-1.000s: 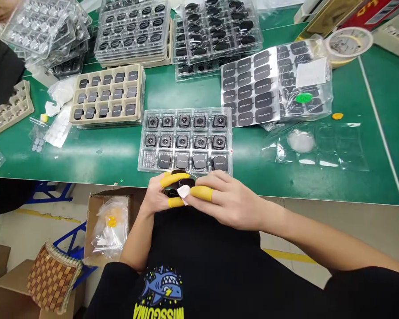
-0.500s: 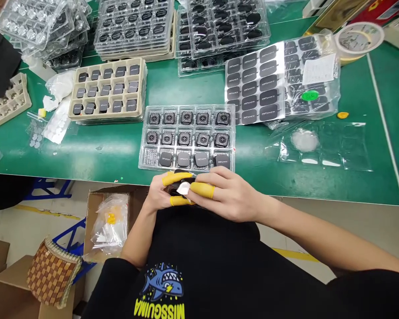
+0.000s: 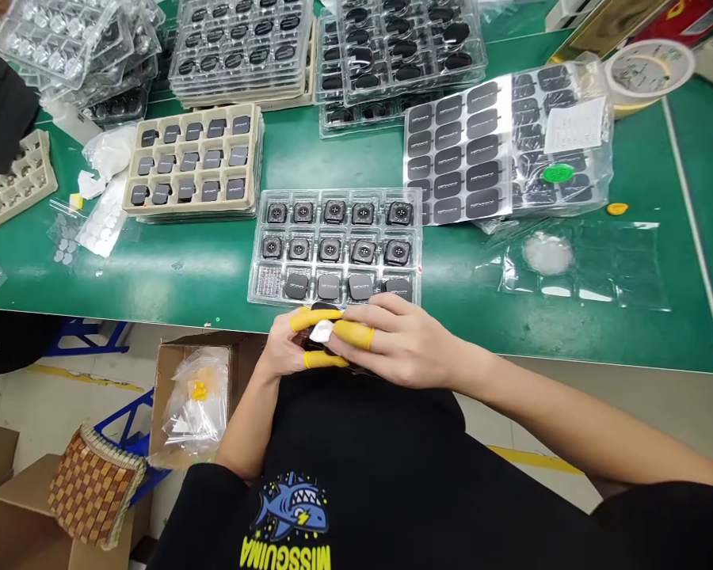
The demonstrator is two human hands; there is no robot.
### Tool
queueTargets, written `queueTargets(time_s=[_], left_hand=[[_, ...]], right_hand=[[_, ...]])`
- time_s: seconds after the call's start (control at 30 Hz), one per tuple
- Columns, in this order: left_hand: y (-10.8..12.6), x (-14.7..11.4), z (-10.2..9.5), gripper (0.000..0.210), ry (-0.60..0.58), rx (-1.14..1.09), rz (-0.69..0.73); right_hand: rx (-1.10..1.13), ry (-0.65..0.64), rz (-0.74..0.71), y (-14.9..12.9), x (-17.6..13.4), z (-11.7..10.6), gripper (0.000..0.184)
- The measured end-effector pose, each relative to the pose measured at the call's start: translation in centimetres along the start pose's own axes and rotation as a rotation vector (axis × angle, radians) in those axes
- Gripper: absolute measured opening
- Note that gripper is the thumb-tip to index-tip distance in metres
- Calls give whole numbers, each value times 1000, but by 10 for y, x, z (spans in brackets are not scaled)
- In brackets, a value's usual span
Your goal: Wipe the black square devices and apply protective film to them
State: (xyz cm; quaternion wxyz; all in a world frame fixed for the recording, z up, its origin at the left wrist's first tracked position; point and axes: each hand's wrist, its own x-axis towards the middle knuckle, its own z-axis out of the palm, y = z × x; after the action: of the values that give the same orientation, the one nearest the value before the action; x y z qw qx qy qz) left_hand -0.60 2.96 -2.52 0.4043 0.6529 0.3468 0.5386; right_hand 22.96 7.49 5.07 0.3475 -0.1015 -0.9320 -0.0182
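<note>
Though half-hidden, dark piece (image 3: 325, 306) and white scrap (image 3: 321, 332) in pinch of both hands (image 3: 284, 347) (image 3: 413, 347) above “MISSGUIMA” shirt (image 3: 386, 475)

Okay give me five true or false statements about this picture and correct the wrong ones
1. The left hand holds a dark part. True.
2. A white piece shows at the fingertips of the right hand. True.
3. All three rows in the clear tray show round faces. False: the front row shows squarish grey ones.
4. The tape roll lies left of the clear tray. False: the tape roll lies right of it.
5. A green sticker is on the bagged label sheets. True.
</note>
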Motion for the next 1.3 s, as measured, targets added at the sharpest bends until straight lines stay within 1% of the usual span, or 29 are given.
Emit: queueTargets(time_s=[0.1,0.2,0.33,0.4,0.47,0.53,0.6,0.7,0.77,0.87,0.97,1.07,1.13,1.23,1.3], left_hand=[[2,2,0,69,36,14,-7],[2,0,-1,68,68,29,-33],[0,-1,-2,69,32,-10,-16],[-1,0,-1,72,14,-34,12],[-1,2,0,72,35,-32,23],[-1,3,0,71,74,-18,2],[-1,2,-2,69,94,-8,-28],[-4,-1,-3,70,77,-8,-59],[-5,-2,-3,71,53,-10,-60],[-4,0,-1,70,31,-31,-31],[-1,4,-1,69,92,-54,-22],[4,5,-6,68,157,-48,-68],[7,4,-9,72,187,-48,-82],[11,5,-9,76,203,-67,-65],[13,8,-7,75,185,-97,-33]], right_hand=[[-54,10,41,2,-3,-2,24],[4,-11,42,-2,-9,-6,22],[71,-14,1,-5,-6,-4,17],[36,5,6,-3,-2,-1,17],[-32,17,42,0,0,0,20],[-86,17,82,1,-2,-2,23],[-86,4,93,-1,-6,-5,25],[12,-18,51,-7,-9,-7,23],[61,-16,20,-8,-7,-5,19],[5,2,30,-5,0,2,18],[-86,-7,83,-1,-1,-1,19],[-49,-47,144,0,-11,-17,25],[-13,0,243,-3,-17,-31,35],[-20,119,452,-9,-16,-46,54],[14,129,521,-12,-8,-49,55]])
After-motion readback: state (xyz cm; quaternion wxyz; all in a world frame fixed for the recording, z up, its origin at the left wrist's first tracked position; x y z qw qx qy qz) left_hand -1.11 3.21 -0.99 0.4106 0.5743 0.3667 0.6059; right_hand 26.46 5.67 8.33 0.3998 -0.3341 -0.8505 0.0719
